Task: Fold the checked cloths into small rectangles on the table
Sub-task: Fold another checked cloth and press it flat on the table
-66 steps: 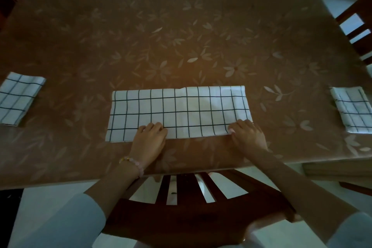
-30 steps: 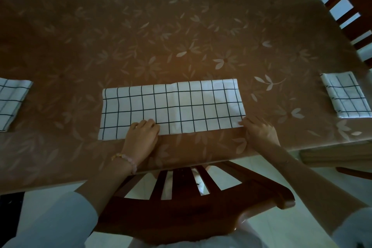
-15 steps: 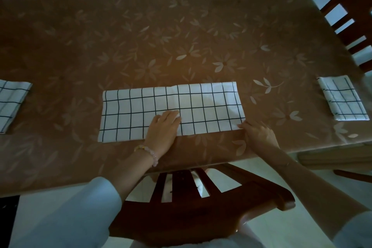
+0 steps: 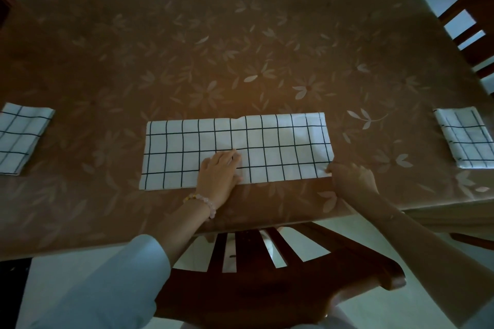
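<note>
1. The long white cloth strip with dark checks (image 4: 238,147) lies flat near the desk's (image 4: 240,35) front edge.
2. The left hand (image 4: 219,176) presses flat and open at its middle; the right hand (image 4: 350,176) pinches the near right corner.
3. Risk: with only one corner lifted, the fold may skew, or the strip may slide over the front edge.
4. Folded checked cloths (image 4: 20,136) (image 4: 465,136) lie well apart at both sides, so there is ample room beyond.
</note>
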The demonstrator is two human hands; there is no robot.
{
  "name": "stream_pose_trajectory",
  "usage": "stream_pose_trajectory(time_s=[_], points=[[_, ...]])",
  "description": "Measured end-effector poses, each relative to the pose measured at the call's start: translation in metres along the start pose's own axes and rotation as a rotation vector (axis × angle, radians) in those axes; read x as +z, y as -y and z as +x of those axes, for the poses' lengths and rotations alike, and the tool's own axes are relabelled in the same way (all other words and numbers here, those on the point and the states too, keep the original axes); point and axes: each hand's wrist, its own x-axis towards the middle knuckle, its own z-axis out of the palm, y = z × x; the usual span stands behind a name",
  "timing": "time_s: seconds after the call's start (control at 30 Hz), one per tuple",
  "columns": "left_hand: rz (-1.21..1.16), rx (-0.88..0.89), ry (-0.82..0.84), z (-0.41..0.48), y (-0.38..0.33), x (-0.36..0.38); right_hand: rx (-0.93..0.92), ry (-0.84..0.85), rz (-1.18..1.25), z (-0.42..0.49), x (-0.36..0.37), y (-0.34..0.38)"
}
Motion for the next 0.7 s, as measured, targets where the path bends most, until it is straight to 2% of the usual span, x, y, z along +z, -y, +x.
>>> stream_pose_trajectory(time_s=[0.07,0.17,0.27,0.33,0.47,0.7], points=[[-0.002,-0.016,0.014,0.001,-0.001,0.0,0.016,0.043,-0.027,0.009,-0.01,0.012],[-0.002,-0.025,0.018,0.002,-0.001,-0.001,0.001,0.005,0.165,0.024,-0.012,0.043],[0.007,-0.028,0.016,0.001,-0.001,-0.003,-0.114,0.021,0.321,0.035,0.002,0.088],[-0.002,-0.04,0.011,0.0,-0.003,-0.003,-0.258,-0.093,0.363,0.039,0.019,0.113],[0.011,-0.053,0.011,0.0,-0.005,-0.004,-0.431,-0.109,0.287,0.045,0.04,0.141],[0.031,-0.025,0.061,0.003,-0.001,-0.008,-0.426,-0.021,0.088,0.046,0.063,0.138]])
